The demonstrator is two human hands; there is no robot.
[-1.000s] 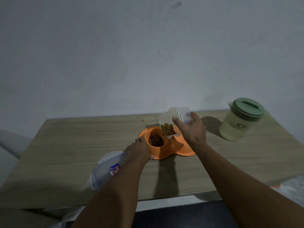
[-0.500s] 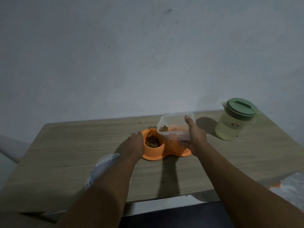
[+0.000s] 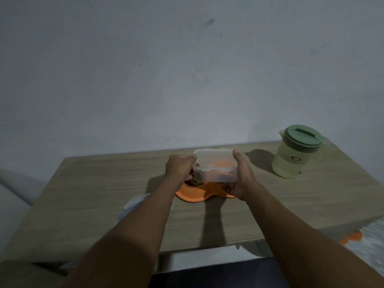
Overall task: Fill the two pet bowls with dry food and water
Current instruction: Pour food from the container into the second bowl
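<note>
Both hands gripping clear tub [image 3: 215, 170], left hand [image 3: 180, 168] on its left end, right hand [image 3: 242, 177] on its right, tub held above orange bowls [image 3: 195, 194], kibble [image 3: 194, 182] in left bowl, lidded jug [image 3: 295, 154] on counter [image 3: 93, 183] well right, lid [image 3: 135, 202] beneath left forearm.

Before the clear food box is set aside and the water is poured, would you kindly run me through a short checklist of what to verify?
1. Clear plastic food box held level in both hands, left hand and right hand: ok.
2. Kibble in the left bowl of the orange double pet dish: ok, brown pellets show below the box.
3. Right bowl free to take water: cannot tell, the box hides it.
4. Pale pitcher with green lid upright on the wooden table, to the right of the dish: ok.
5. Pitcher lid off for pouring: not ok, it is on.
6. Clear box lid nearby for closing: ok, beside the left forearm.
</note>
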